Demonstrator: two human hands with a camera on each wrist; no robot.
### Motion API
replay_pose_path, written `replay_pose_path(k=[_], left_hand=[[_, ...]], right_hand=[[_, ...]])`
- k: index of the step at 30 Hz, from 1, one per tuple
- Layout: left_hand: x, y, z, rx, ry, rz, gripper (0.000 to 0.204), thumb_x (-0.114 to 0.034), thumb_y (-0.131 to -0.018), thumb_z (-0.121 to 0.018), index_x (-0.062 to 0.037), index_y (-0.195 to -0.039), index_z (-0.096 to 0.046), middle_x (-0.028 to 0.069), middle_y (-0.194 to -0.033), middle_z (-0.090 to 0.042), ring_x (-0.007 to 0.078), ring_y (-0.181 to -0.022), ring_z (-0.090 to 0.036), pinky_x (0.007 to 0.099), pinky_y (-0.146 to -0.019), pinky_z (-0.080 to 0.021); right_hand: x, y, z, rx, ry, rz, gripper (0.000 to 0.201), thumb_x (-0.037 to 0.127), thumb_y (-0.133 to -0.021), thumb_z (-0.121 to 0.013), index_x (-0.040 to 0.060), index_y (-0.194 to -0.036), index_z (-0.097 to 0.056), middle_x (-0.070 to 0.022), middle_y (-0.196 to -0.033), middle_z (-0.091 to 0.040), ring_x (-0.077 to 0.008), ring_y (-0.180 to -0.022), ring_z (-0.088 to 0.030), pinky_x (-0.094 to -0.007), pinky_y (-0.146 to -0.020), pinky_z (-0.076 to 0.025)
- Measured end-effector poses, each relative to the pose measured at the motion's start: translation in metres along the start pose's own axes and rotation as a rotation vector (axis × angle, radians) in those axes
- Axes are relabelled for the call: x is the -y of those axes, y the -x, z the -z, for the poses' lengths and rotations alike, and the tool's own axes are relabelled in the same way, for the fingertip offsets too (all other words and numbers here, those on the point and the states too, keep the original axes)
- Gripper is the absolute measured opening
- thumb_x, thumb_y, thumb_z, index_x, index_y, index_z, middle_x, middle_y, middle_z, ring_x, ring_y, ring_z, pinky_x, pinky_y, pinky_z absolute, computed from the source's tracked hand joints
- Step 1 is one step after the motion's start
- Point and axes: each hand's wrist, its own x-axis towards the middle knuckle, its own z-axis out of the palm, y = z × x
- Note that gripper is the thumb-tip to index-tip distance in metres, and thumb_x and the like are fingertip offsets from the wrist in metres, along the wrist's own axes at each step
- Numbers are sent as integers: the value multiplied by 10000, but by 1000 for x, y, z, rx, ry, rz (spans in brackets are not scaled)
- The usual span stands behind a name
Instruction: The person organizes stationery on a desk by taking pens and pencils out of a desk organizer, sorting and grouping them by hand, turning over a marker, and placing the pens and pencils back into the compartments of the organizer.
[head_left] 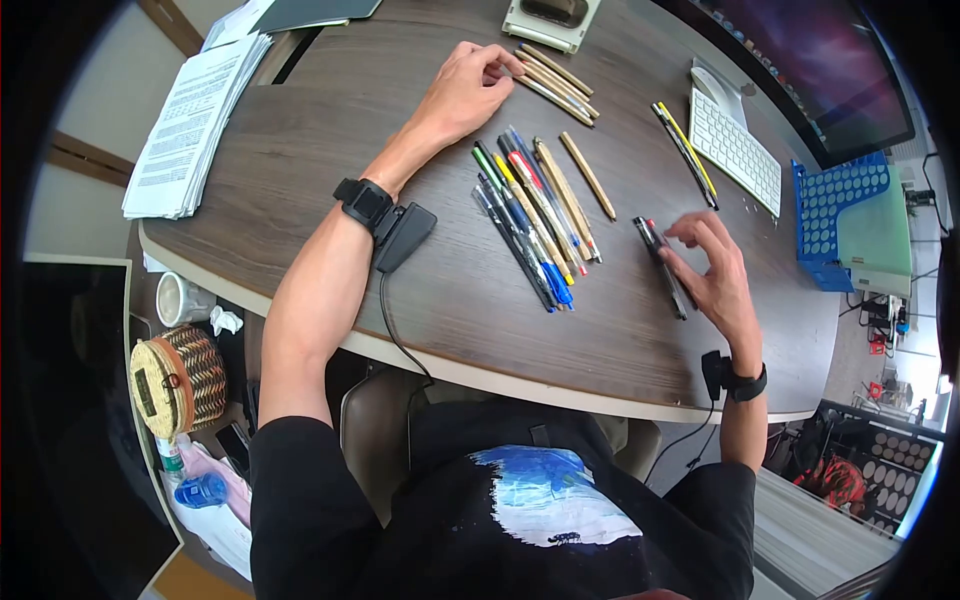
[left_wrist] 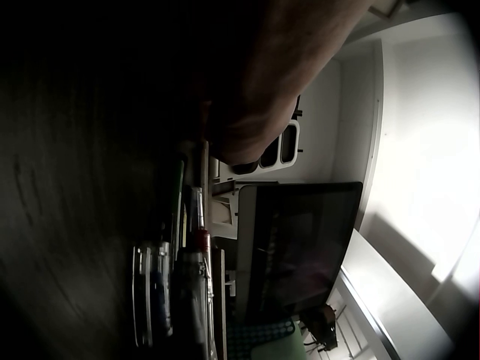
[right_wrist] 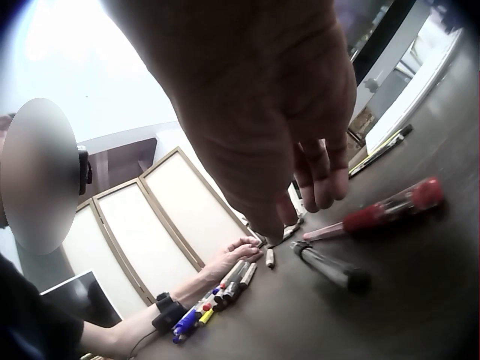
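Observation:
My left hand point(head_left: 468, 92) rests at the back of the desk, its fingertips right at the ends of a small group of tan pencils point(head_left: 556, 84). Its thumb and index finger stand apart. My right hand point(head_left: 716, 280) is held with bent, spread fingers beside two pens. One is a red pen point(right_wrist: 382, 212), the other a dark clear-barrelled pen point(right_wrist: 330, 266); both lie on the desk below the fingers in the right wrist view. Between the hands lies a bundle of mixed pens point(head_left: 525, 215), with one tan pencil point(head_left: 588, 176) alone beside it. The left wrist view is mostly dark.
A yellow pencil point(head_left: 688, 150) and a black one lie side by side near the white keyboard point(head_left: 735, 148). A monitor point(head_left: 830, 70) and a blue basket point(head_left: 830, 195) stand at the right. Stacked papers point(head_left: 195, 125) sit at the left edge, a beige device point(head_left: 550, 22) at the back.

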Motion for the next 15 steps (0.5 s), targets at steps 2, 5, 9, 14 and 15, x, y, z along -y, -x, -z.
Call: replay_pose_path(k=[2,5,9,14,15], left_hand=[[0,-2,-2,11,9,-13,219,-174,-1049,-636,-113,-1225,-752,127,-1344,-570,256,-1189,-706,377,-1079,-583],[-2,-1,-2,1,33,15,228,-169,-1044,-638,-106,-1222,-765,134,-1337,-582,253,-1244,-663,382,-1101,-571],[-6,-2,0,2,45,44,227,-165,-1043,-636,-106,-1221,-764,131,-1331,-581,252,-1244,-662,385,-1109,-567],[-4,-2,-1,6,48,21,221,-170,-1046,-645,-106,-1223,-762,128,-1324,-579,246,-1225,-675,377,-1106,-570],[-4,-2,-1,3,49,25,221,-170,-1046,-645,-106,-1223,-762,128,-1324,-579,246,-1225,-675,377,-1106,-570]], right_hand=[[4,-14,-5,-10,-10,84,264,132,-922,-841,35,-1141,-728,-101,-1144,-682,-283,-1013,-688,-399,-879,-563],[25,-36,-16,21,-31,172,332,193,-940,-827,54,-1218,-709,-113,-1242,-662,-315,-1102,-671,-414,-941,-561],[25,-58,-36,112,-32,207,401,265,-968,-789,80,-1307,-682,-131,-1343,-631,-336,-1221,-642,-442,-1023,-544],[24,-73,-39,150,-31,169,364,242,-978,-774,93,-1301,-695,-130,-1304,-646,-334,-1204,-653,-443,-1015,-546],[22,-74,-39,146,-38,150,352,244,-985,-770,96,-1296,-700,-128,-1274,-651,-327,-1179,-659,-441,-1000,-550]])
